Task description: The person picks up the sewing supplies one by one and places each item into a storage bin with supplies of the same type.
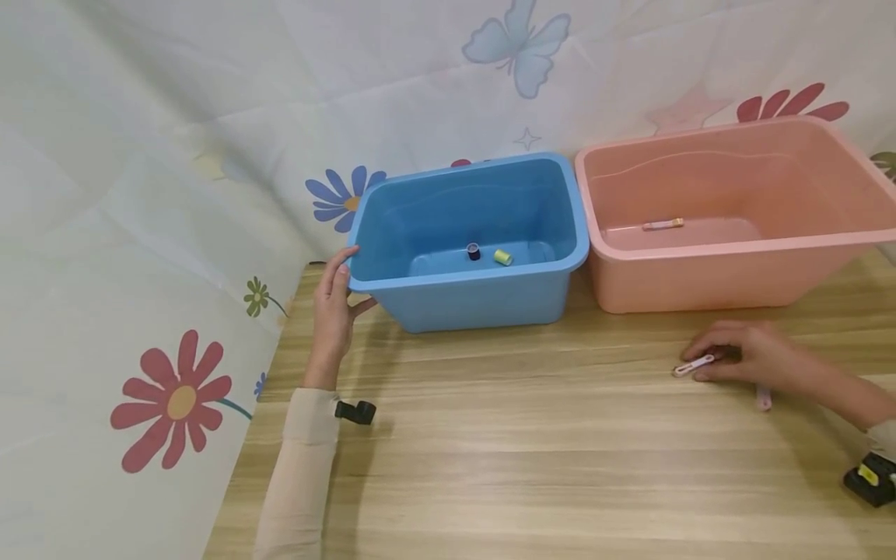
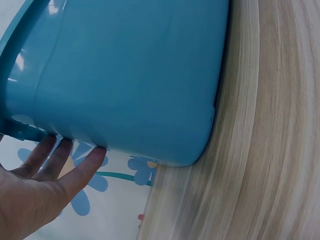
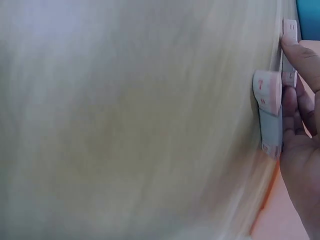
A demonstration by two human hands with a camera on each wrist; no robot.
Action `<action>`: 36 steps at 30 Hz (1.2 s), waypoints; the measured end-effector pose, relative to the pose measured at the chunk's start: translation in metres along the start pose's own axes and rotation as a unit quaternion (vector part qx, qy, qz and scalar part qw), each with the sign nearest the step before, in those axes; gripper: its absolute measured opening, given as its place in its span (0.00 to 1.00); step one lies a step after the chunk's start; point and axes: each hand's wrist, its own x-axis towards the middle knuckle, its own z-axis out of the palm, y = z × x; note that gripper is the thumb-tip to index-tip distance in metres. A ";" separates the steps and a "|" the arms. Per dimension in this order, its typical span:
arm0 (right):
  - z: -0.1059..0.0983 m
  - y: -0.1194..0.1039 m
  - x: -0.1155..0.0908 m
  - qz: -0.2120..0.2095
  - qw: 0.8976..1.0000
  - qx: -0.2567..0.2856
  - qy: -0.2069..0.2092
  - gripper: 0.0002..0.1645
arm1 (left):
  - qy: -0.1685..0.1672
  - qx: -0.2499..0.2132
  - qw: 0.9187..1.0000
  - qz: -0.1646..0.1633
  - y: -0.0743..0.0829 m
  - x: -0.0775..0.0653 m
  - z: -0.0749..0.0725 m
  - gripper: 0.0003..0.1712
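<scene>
Closest in is a white-and-pink folded strip of measuring tape on the light wood-grain table, sitting partly under the right wrist, so that one's pretty clearly not been dealt with. Just past it the right hand has a second folded tape strip, white with printed marks, pinched between thumb and fingers; can't tell if it's off the wood at all. Over on the other side, the left hand isn't wrapped round anything, its fingers are mostly straight and just touching the left end of the blue plastic tub. That tub has a small dark spool and a small yellow-green spool in the bottom, so I'd call those two done. The pink plastic tub right beside it has one folded tape strip with a yellowish end on its floor. So by my count three pieces are in tubs and two tapes are left, one of them in hand. Behind it all hangs a white flower-print cloth.
</scene>
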 end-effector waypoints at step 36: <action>-0.009 -0.018 0.014 0.093 0.990 -0.054 0.090 0.15 | 0.011 0.003 1.000 -0.005 -0.001 0.000 0.002 0.25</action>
